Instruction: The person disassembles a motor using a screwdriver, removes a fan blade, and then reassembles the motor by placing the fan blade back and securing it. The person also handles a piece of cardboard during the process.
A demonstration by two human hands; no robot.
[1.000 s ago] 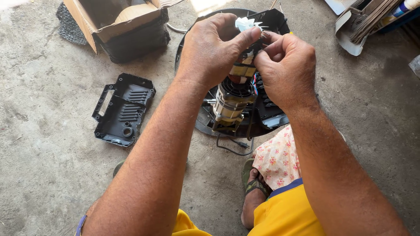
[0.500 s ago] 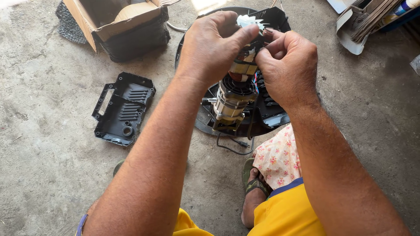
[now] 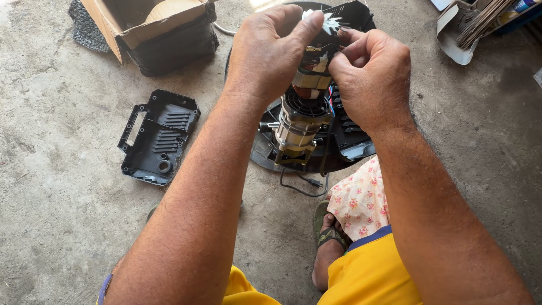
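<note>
An electric motor (image 3: 299,121) with a silver body and copper windings stands upright on a round black fan base (image 3: 350,149). My left hand (image 3: 271,48) pinches a small white piece (image 3: 327,22) at the motor's top end. My right hand (image 3: 372,73) grips the wires and the upper part of the motor from the right side. Coloured wires run down beside the motor.
A black plastic cover (image 3: 155,138) lies on the concrete floor to the left. A cardboard box (image 3: 158,31) sits at the top left. Card and thin rods (image 3: 480,25) lie at the top right. A foot in a sandal (image 3: 327,237) and floral cloth (image 3: 355,200) are below the base.
Both hands stay at the motor's top; the fingers shifted only slightly around the white piece.
</note>
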